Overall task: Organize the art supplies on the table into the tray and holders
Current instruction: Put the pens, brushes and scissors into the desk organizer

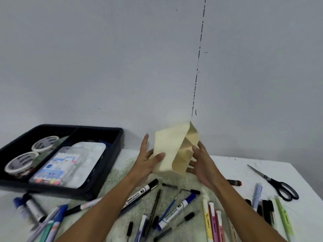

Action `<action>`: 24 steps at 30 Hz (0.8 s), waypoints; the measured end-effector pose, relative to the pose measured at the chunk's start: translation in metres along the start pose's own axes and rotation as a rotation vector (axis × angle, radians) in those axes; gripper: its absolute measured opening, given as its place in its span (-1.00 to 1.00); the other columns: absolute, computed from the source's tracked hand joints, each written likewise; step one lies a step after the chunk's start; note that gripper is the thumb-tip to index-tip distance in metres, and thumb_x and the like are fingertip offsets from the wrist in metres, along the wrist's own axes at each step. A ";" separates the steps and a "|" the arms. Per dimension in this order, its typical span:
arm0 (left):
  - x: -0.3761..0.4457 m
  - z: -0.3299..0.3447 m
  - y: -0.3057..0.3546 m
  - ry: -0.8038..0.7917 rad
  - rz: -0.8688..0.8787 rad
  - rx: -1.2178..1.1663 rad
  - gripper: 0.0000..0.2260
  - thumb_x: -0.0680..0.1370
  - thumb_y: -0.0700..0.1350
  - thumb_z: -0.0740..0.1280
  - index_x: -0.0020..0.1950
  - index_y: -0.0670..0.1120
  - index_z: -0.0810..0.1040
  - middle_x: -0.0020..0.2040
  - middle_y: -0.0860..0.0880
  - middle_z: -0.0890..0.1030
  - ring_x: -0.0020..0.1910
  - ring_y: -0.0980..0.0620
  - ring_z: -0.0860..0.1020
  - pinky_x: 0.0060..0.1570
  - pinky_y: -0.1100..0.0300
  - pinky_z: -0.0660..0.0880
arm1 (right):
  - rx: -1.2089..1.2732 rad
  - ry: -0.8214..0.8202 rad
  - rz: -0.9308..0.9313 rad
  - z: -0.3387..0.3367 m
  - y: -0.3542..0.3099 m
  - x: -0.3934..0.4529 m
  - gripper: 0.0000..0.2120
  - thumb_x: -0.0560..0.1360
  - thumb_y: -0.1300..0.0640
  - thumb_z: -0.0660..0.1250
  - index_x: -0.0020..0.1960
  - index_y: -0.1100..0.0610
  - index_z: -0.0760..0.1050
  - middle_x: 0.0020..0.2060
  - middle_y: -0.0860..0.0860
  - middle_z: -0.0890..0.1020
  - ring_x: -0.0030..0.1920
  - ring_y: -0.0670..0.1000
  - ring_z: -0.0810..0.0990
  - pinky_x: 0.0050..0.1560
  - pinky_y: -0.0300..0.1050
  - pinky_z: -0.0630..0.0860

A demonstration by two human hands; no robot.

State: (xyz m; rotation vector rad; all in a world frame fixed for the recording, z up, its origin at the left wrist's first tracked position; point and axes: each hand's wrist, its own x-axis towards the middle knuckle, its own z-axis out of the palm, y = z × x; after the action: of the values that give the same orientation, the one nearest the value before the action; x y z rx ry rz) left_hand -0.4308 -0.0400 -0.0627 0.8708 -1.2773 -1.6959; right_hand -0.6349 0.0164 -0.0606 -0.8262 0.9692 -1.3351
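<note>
A cream-coloured box-shaped holder with inner dividers is lifted above the table, tilted, its open mouth facing right. My left hand grips its closed left side, thumb on the front face. My right hand holds its open end, fingers at the rim. A black divided tray stands at the left with two tape rolls, a marker pack and a white palette inside. Loose whiteboard markers, pens and highlighters lie scattered on the table below my arms.
Black-handled scissors lie at the right. A small dark red-tipped item rests beside my right wrist. Blue and grey pens lie at the lower left, in front of the tray. A white wall rises right behind the table's far edge.
</note>
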 end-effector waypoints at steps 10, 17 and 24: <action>0.003 -0.037 0.009 -0.161 -0.027 0.257 -0.08 0.26 0.13 0.58 0.52 0.13 0.18 0.38 0.05 0.43 0.27 -0.01 0.51 0.14 -0.03 0.55 | -0.410 -0.070 -0.089 0.028 -0.007 0.016 0.12 0.17 0.26 0.60 0.51 -0.24 0.05 0.28 0.02 0.45 0.11 0.10 0.61 -0.07 0.06 0.63; 0.016 -0.055 0.021 -0.230 -0.009 0.525 -0.27 0.38 -0.15 0.55 0.48 0.06 0.30 0.24 0.02 0.59 0.22 0.05 0.55 0.16 0.04 0.54 | -0.690 -0.005 -0.083 0.040 0.004 0.029 0.24 0.21 0.26 0.63 0.54 -0.21 -0.15 0.37 0.00 0.31 0.17 0.00 0.51 -0.08 -0.16 0.57; 0.024 -0.051 0.010 -0.242 -0.027 0.610 -0.24 0.38 -0.21 0.54 0.48 0.06 0.24 0.24 -0.07 0.55 0.19 0.00 0.56 0.16 -0.10 0.53 | -0.806 0.078 -0.048 0.037 0.018 0.034 0.26 0.18 0.20 0.64 0.55 -0.19 -0.17 0.43 0.04 0.26 0.26 0.10 0.46 0.12 0.01 0.54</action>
State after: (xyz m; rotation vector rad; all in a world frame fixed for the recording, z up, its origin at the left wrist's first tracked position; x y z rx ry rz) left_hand -0.3942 -0.0837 -0.0669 1.0455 -2.0132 -1.4755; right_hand -0.5942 -0.0183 -0.0652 -1.4071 1.5929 -1.0017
